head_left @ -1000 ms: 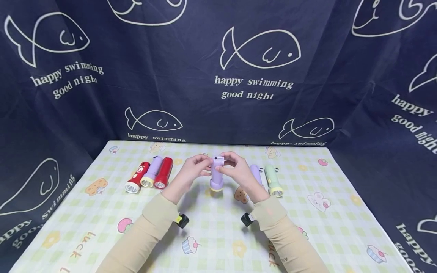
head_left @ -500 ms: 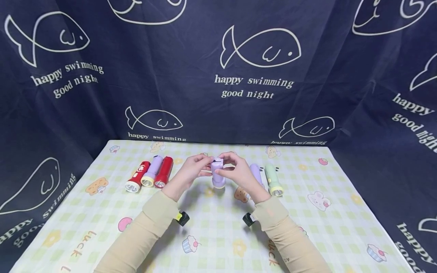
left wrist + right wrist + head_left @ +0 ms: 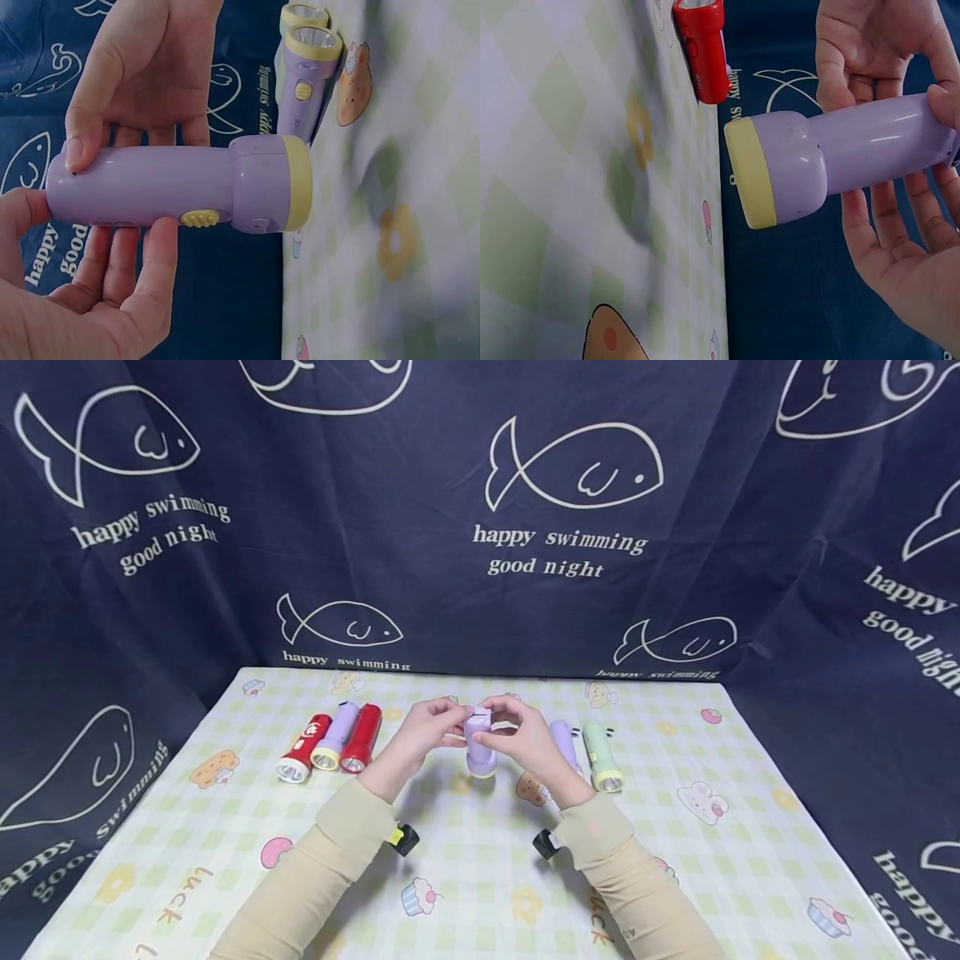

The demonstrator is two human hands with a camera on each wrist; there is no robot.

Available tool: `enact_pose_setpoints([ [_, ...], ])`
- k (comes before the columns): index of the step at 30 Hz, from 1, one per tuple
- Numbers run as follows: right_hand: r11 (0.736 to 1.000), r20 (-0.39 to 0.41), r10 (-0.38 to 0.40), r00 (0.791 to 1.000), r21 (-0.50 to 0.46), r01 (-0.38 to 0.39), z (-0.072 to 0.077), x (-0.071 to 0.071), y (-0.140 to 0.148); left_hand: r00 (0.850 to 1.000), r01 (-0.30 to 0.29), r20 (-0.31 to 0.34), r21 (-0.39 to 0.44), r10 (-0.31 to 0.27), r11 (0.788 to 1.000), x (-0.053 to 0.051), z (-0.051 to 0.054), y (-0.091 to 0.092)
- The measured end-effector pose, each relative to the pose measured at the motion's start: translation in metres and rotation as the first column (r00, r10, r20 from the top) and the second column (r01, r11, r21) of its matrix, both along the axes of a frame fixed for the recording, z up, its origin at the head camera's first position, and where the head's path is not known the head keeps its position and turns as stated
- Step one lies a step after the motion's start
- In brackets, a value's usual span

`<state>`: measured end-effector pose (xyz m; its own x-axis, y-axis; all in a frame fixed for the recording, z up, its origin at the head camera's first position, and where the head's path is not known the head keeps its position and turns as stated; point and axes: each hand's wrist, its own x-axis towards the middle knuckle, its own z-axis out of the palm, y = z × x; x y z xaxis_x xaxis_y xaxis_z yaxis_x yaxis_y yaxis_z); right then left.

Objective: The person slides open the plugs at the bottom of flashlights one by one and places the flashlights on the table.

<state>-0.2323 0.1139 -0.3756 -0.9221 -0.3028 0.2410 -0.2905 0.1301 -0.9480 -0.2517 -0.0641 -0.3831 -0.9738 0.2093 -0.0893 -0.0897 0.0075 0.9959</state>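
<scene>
Lilac plastic, yellow-rimmed flashlight (image 3: 142,184) is gripped by left hand (image 3: 424,733) and right hand (image 3: 522,735), handling apparently unfinished; mint-green plastic flashlight (image 3: 600,756), prongs (image 3: 610,730) out, lies beyond the right hand.

Beyond the fingers (image 3: 160,259), and round to either side of them, hangs a navy fabric backdrop (image 3: 435,543), loosely creased and printed with white outline fish (image 3: 573,468) and the lettering "happy swimming good night" (image 3: 558,542). Beneath them spreads a green-and-white gingham tablecloth (image 3: 750,877), with a rabbit print (image 3: 702,803) to their right and soft, blurred shadows (image 3: 622,202) falling across it.
</scene>
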Motion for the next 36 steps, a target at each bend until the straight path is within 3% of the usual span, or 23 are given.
enact_pose_setpoints([
  [8, 1.0, 0.006, -0.024, 1.0, 0.013, 0.024, -0.001, 0.0, -0.001, 0.999, -0.041, -0.015, -0.026, 0.04, 0.999, 0.002, 0.004, 0.0],
  [19, 0.999, 0.005, -0.047, 0.999, 0.015, 0.047, -0.001, 0.003, -0.001, 0.999, -0.05, 0.001, -0.038, 0.05, 0.998, 0.003, 0.006, 0.001],
  [31, 0.999, 0.012, -0.044, 0.999, 0.012, 0.044, -0.001, 0.003, 0.0, 0.999, -0.031, 0.032, -0.063, 0.033, 0.998, 0.001, 0.005, 0.001],
  [36, 0.999, 0.012, -0.043, 0.999, 0.01, 0.043, -0.001, 0.003, 0.001, 0.999, -0.022, 0.041, -0.077, 0.026, 0.997, 0.004, 0.01, 0.002],
])
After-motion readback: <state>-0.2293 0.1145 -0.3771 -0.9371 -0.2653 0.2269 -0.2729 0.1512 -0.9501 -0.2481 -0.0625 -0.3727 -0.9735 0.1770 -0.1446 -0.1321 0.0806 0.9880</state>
